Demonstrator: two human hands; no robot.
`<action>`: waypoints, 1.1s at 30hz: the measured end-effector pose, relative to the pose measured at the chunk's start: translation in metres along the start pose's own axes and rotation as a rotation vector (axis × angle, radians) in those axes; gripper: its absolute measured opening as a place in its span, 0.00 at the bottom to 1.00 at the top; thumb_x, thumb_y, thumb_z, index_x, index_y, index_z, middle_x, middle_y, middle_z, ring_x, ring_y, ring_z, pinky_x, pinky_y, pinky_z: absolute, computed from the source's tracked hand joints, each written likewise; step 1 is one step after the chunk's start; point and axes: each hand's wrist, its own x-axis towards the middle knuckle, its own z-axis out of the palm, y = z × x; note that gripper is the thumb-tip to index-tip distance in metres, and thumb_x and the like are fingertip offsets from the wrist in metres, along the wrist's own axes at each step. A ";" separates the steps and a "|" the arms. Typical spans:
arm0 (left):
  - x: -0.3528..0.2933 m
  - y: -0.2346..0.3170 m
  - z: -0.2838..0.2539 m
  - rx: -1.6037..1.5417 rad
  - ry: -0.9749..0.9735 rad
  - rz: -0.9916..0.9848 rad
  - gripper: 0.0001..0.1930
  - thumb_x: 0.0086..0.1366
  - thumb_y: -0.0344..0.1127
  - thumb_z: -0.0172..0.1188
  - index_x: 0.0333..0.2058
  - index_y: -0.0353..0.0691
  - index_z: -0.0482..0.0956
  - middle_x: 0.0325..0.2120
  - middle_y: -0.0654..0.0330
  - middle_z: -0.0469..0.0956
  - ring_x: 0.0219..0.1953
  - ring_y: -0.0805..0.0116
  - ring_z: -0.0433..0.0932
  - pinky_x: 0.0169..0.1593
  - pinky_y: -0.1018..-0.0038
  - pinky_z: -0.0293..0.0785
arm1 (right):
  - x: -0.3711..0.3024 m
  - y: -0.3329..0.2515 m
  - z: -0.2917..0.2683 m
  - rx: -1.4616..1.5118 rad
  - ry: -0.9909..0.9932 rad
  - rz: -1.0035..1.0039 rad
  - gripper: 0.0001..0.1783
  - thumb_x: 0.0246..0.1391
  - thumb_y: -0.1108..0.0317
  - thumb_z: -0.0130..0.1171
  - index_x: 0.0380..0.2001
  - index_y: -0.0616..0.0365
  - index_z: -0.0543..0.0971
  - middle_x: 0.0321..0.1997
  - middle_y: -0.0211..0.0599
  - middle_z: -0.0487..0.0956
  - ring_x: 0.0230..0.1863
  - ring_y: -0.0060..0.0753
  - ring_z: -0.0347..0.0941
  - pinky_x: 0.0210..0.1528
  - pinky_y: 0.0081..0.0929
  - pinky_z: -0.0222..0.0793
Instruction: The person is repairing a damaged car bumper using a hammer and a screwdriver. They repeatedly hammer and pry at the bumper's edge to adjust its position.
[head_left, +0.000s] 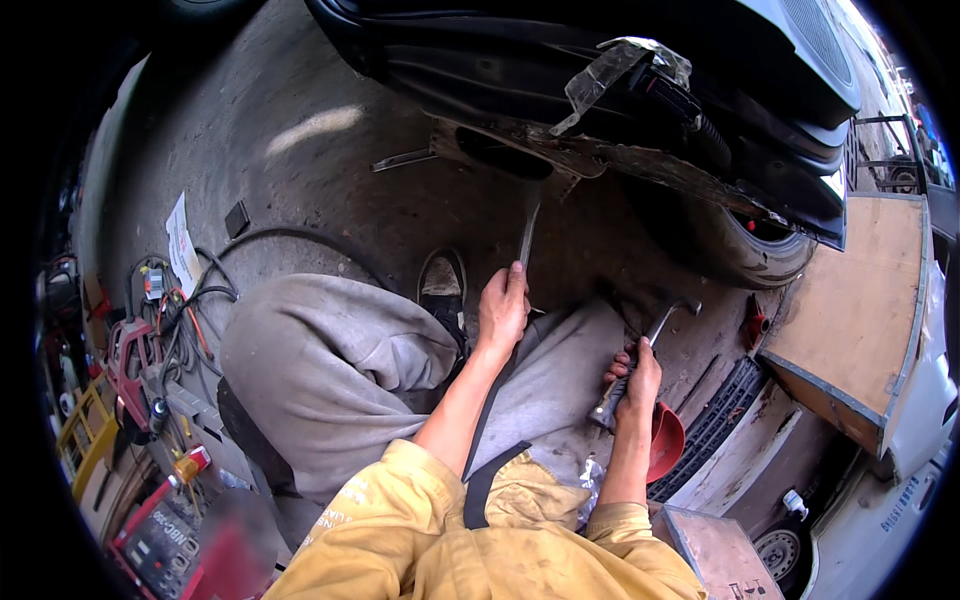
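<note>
Left fingers (517,279) around a metal bar (530,225), right fingers (618,368) around a hammer (657,325), dark vehicle body (480,65) ahead

Yellow shirt (480,560), loose grey trousers (320,350)

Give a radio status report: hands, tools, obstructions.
Left hand gripping bar, angled toward car. Right hand gripping hammer, apart from bar. Clear plastic hanging off car, beyond bar.

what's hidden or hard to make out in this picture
All in the head view:
- far tip of the metal bar: lost in shadow near the car
- part of the hammer: covered by the right hand
- left side of the red bowl: behind the right forearm
- top of the tire: hidden by the car
- red machine: partly blurred
</note>
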 end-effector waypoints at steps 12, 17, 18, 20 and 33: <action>0.073 -0.089 -0.005 1.222 0.467 0.574 0.12 0.65 0.37 0.57 0.42 0.37 0.80 0.46 0.42 0.77 0.47 0.39 0.77 0.48 0.50 0.74 | 0.064 0.026 -0.067 -0.230 0.187 0.202 0.15 0.67 0.56 0.50 0.33 0.56 0.69 0.21 0.29 0.69 0.15 0.23 0.63 0.18 0.26 0.64; 0.064 -0.132 0.000 1.012 0.004 0.520 0.10 0.61 0.28 0.58 0.41 0.40 0.82 0.44 0.46 0.79 0.45 0.45 0.80 0.48 0.56 0.77 | 0.061 0.014 -0.042 -0.643 0.136 0.091 0.18 0.67 0.56 0.51 0.33 0.61 0.70 0.21 0.33 0.71 0.14 0.26 0.67 0.14 0.29 0.67; 0.073 -0.130 0.007 0.836 0.089 0.450 0.09 0.61 0.29 0.58 0.40 0.39 0.82 0.40 0.46 0.81 0.43 0.45 0.81 0.47 0.57 0.77 | 0.063 0.013 -0.039 -0.653 0.129 0.067 0.18 0.67 0.56 0.50 0.31 0.61 0.70 0.20 0.33 0.71 0.14 0.27 0.66 0.14 0.29 0.67; 0.072 -0.104 0.022 0.621 0.196 0.435 0.08 0.62 0.30 0.58 0.39 0.38 0.82 0.33 0.46 0.82 0.41 0.44 0.82 0.44 0.58 0.76 | 0.057 0.016 -0.045 -0.690 0.137 0.050 0.18 0.67 0.57 0.50 0.28 0.59 0.69 0.19 0.32 0.71 0.13 0.27 0.66 0.14 0.29 0.66; 0.059 -0.141 -0.026 1.354 -0.273 0.532 0.20 0.58 0.27 0.57 0.51 0.39 0.75 0.52 0.44 0.72 0.54 0.43 0.73 0.54 0.53 0.73 | 0.070 -0.005 -0.066 -0.842 0.059 0.041 0.21 0.66 0.56 0.52 0.30 0.67 0.72 0.21 0.36 0.72 0.14 0.30 0.68 0.14 0.32 0.68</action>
